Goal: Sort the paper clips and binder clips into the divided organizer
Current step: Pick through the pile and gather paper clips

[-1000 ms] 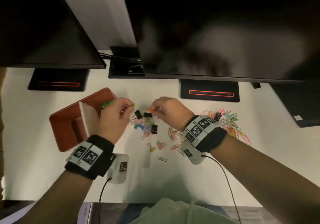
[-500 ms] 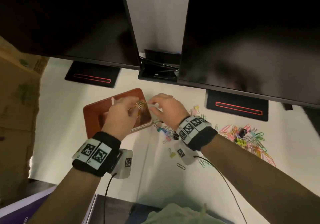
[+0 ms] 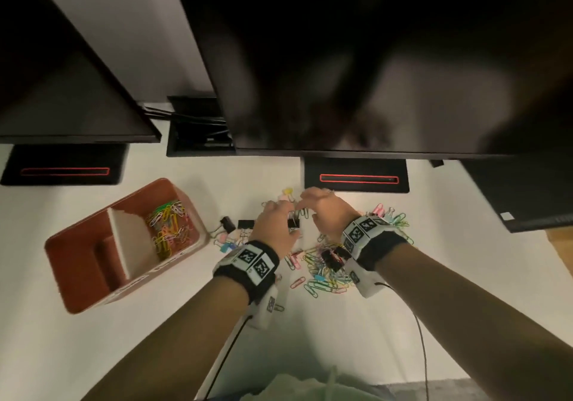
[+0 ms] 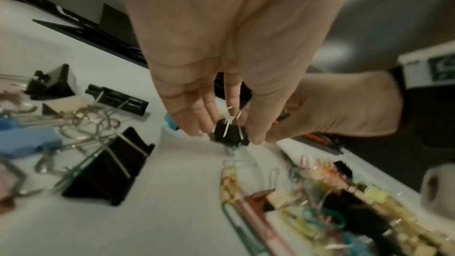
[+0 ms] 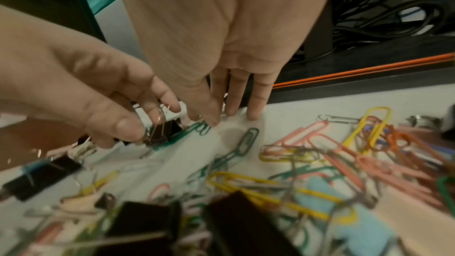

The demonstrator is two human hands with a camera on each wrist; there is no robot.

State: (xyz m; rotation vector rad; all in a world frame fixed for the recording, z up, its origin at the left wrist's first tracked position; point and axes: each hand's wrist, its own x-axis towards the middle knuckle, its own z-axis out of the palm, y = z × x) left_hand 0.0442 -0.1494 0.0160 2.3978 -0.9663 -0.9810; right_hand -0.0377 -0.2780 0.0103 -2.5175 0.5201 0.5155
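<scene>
The left hand pinches a small black binder clip just off the desk while the right hand reaches slack-fingered; it looks light, stiff, best gripped by its body.

My arms are bare. Each wrist wears a black band with white square-patterned marker tags and a white camera block beneath, a thin black cable trailing from each toward the lower frame. Pale green shirt at bottom centre.
</scene>
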